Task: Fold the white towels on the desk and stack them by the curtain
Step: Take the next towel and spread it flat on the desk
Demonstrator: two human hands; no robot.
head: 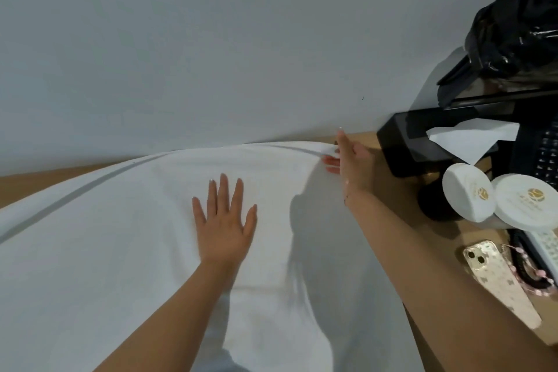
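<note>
A white towel (120, 251) is spread flat over the wooden tabletop (392, 190), a grey stripe running along its far edge. The left hand (225, 220) is pressed on it, grip released, fingers straight. The right hand (351, 160) is laid at the far right corner; its fingers are partly hidden, so its grip cannot be told. The towel's near and left parts are cut off. Its long axis runs left-right.

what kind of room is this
Probably a hotel room: a large white towel spread on a wooden desk, two cups capped with gold-logo white paper lids, and a black tissue box against a plain wall.
</note>
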